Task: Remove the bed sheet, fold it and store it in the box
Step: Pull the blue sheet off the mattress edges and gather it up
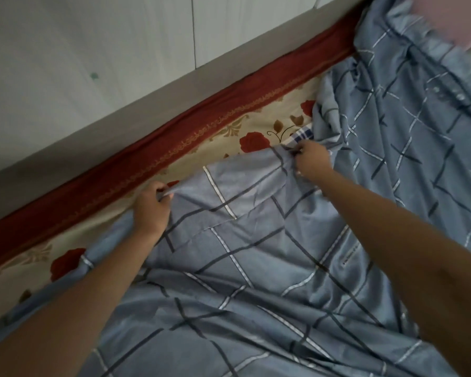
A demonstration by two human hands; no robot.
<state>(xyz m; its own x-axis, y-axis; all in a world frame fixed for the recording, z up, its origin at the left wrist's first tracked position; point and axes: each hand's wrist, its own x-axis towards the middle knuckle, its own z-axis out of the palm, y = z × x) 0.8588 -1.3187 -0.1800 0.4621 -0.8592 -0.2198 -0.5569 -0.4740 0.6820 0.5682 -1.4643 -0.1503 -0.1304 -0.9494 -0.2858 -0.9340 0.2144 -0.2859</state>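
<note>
A blue-grey bed sheet (256,254) with a dark and white check pattern lies rumpled over the bed, filling the lower and right part of the view. My left hand (151,206) grips the sheet's far edge near the wall side. My right hand (311,159) pinches the same edge further right, where a small blue-and-white checked patch shows. Under the pulled-back edge lies a beige cloth with red roses (223,148) and a dark red border (136,170). No box is in view.
A grey ledge (92,131) and a pale wall (92,50) run diagonally along the bed's far side. A pink cloth (452,20) shows at the top right corner.
</note>
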